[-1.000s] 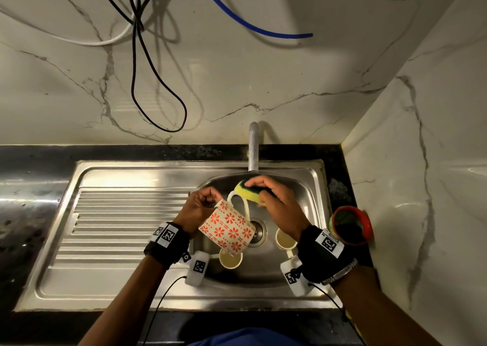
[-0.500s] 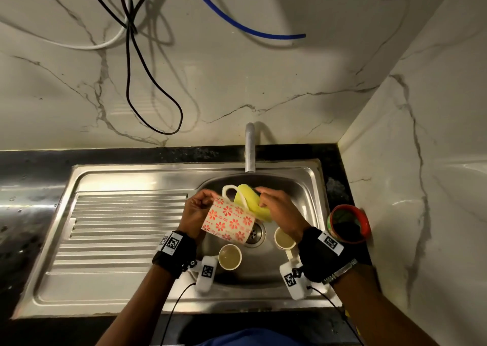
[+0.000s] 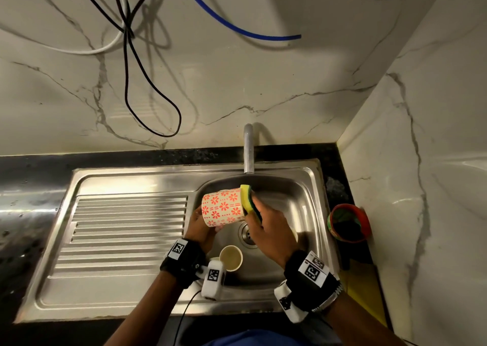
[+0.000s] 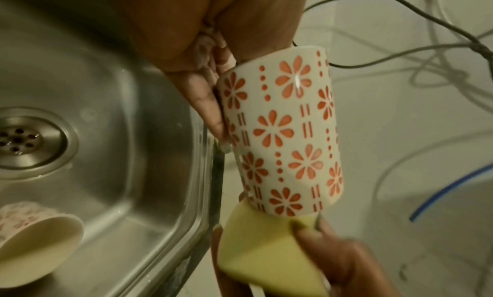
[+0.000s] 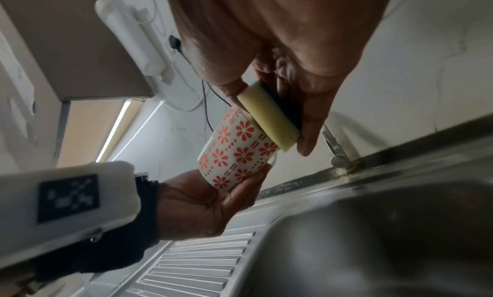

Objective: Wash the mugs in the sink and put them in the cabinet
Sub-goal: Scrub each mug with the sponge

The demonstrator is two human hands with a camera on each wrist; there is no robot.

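Observation:
A white mug with orange flowers (image 3: pixel 222 207) (image 4: pixel 288 132) (image 5: pixel 237 151) lies on its side above the sink bowl (image 3: pixel 284 195). My left hand (image 3: pixel 201 227) (image 5: pixel 213 200) grips it at one end. My right hand (image 3: pixel 266 227) (image 5: pixel 293 90) holds a yellow and green sponge (image 3: pixel 249 200) (image 4: pixel 261 253) (image 5: pixel 269 116) flat against the mug's other end. A second mug (image 3: pixel 231 257) (image 4: pixel 34 244) sits on the sink floor near the drain (image 3: pixel 247 233). The held mug's handle is hidden.
The tap (image 3: pixel 248 150) stands behind the bowl. A ribbed draining board (image 3: pixel 126 229) lies to the left. A red pot (image 3: pixel 349 221) sits on the dark counter at the right, by the marble wall. Cables hang on the back wall (image 3: pixel 142 63).
The mug has been turned from tilted down to lying sideways and raised. The sponge has gone from the handle side to the mug's right end.

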